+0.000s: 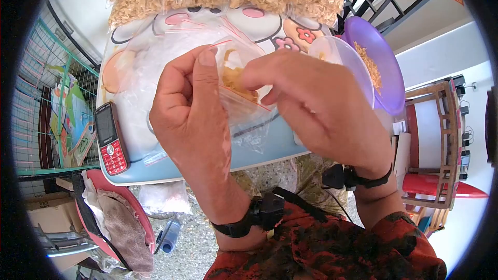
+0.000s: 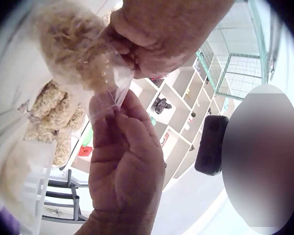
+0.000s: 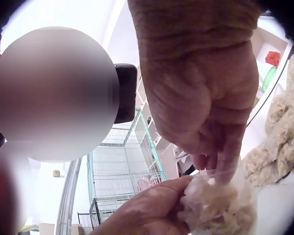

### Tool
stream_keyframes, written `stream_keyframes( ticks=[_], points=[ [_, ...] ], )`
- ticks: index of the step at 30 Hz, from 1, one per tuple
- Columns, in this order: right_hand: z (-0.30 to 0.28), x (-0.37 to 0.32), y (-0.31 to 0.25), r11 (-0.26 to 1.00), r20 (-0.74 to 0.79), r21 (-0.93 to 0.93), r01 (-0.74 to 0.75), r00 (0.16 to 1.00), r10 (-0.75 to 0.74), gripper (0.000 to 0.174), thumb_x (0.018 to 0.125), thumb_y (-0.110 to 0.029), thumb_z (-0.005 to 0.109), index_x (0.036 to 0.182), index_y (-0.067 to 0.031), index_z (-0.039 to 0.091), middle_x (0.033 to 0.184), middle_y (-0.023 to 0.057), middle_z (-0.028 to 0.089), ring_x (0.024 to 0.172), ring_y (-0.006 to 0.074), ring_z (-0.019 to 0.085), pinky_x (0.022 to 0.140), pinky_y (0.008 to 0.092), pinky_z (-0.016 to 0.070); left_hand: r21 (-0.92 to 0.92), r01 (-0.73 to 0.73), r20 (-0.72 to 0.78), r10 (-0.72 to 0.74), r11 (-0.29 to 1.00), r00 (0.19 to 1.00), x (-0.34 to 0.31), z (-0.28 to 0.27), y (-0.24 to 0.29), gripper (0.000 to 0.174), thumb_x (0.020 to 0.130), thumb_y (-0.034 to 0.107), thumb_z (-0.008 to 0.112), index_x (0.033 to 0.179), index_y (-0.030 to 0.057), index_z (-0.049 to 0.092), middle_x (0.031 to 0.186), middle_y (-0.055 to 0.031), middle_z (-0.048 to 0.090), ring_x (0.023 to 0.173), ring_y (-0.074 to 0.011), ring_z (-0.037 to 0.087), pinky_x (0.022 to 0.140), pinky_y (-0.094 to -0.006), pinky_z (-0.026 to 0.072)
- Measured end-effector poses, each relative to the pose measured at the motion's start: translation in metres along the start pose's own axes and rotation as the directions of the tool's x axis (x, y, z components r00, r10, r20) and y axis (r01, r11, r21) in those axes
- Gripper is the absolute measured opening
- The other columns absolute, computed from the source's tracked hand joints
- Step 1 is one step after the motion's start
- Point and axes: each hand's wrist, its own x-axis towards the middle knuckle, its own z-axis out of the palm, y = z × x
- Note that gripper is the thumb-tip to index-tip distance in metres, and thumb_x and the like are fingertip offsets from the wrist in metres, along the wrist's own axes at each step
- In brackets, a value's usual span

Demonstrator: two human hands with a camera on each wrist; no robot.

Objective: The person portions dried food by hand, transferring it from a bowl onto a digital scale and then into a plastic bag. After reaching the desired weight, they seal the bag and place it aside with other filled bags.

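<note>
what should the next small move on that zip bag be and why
Perhaps press the tan flakes down with the right hand, which is at the open zip bag: they lie near its top, and the left hand grips its edge.

And here's the left hand (image 1: 192,103), left of the clear plastic bag (image 1: 232,76), thumb (image 1: 207,70) up, fingers curled, pinching its edge! Over on the bag's right comes the right hand (image 1: 321,98), knuckles bent, fingertips at its mouth, their exact grip too blurred to call! Left forearm (image 1: 225,202) rises from the bag's near side.
</note>
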Motion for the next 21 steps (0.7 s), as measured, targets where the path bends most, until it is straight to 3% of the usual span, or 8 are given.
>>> stream_keyframes(
  ticks=[2,5,8,11,14,21],
  points=[
    [0.011,0.003,0.003,0.996,0.04,-0.053,0.069,0.997,-0.067,0.027,0.082,0.004,0.053,0.108,0.0014,0.058,0.106,0.0153,0.062,0.095,0.0321,0.063,0.078,0.0356,0.0519,0.002,-0.03,0.035,0.03,1.0,0.999,-0.003,0.001,0.002,0.015,0.094,0.013,0.064,0.098,-0.0014,0.067,0.076,0.0016,0.062,0.061,0.0004,0.047,0.052,-0.0148,0.0343],
    [0.021,0.011,0.001,0.998,0.177,-0.051,-0.038,0.983,0.046,0.03,0.08,0.003,0.053,0.109,0.0007,0.057,0.111,0.0161,0.061,0.1,0.0358,0.059,0.081,0.0382,0.0506,-0.028,-0.106,0.091,0.109,0.994,0.99,-0.006,0.001,0.001,0.014,0.094,0.012,0.064,0.098,-0.0012,0.066,0.078,0.0008,0.063,0.066,-0.001,0.051,0.056,-0.0144,0.038],
    [0.022,0.016,0.001,0.997,0.188,-0.051,-0.052,0.98,0.061,0.027,0.08,0.004,0.053,0.106,0.0006,0.057,0.111,0.016,0.061,0.1,0.0358,0.06,0.081,0.0386,0.0507,-0.06,-0.117,0.087,0.122,0.991,0.989,-0.003,-0.002,-0.004,0.014,0.094,0.012,0.064,0.098,-0.0008,0.067,0.079,0.0003,0.063,0.067,-0.0017,0.052,0.058,-0.0144,0.0392],
    [0.028,0.013,0.009,0.993,-0.012,-0.008,0.122,0.992,-0.122,0.017,0.079,-0.002,0.054,0.094,0.0045,0.058,0.1,0.0198,0.062,0.096,0.0389,0.06,0.079,0.0428,0.0517,-0.084,-0.075,0.005,0.075,0.994,0.997,0.0,-0.002,-0.003,0.015,0.094,0.014,0.064,0.099,0.0,0.067,0.078,0.0003,0.064,0.065,-0.0011,0.051,0.055,-0.0145,0.0373],
    [0.015,0.002,0.009,0.983,-0.125,0.024,0.181,0.976,-0.176,0.024,0.077,0.006,0.055,0.099,0.0004,0.062,0.112,0.0141,0.063,0.096,0.0331,0.063,0.082,0.0377,0.0517,-0.075,-0.06,-0.032,0.058,0.995,0.998,0.001,-0.008,0.0,0.017,0.094,0.016,0.064,0.099,0.0005,0.067,0.079,0.0003,0.064,0.063,-0.0004,0.049,0.052,-0.0147,0.0348],
    [0.009,-0.02,0.004,0.959,-0.178,0.037,0.282,0.946,-0.271,0.023,0.075,0.006,0.056,0.095,-0.0019,0.065,0.105,0.0132,0.066,0.094,0.0307,0.064,0.081,0.0367,0.0515,-0.074,-0.091,-0.007,0.091,0.993,0.996,-0.004,0.001,-0.003,0.018,0.094,0.017,0.064,0.101,0.0008,0.067,0.078,0.0018,0.063,0.057,0.0013,0.042,0.048,-0.0157,0.0289]
  ],
)
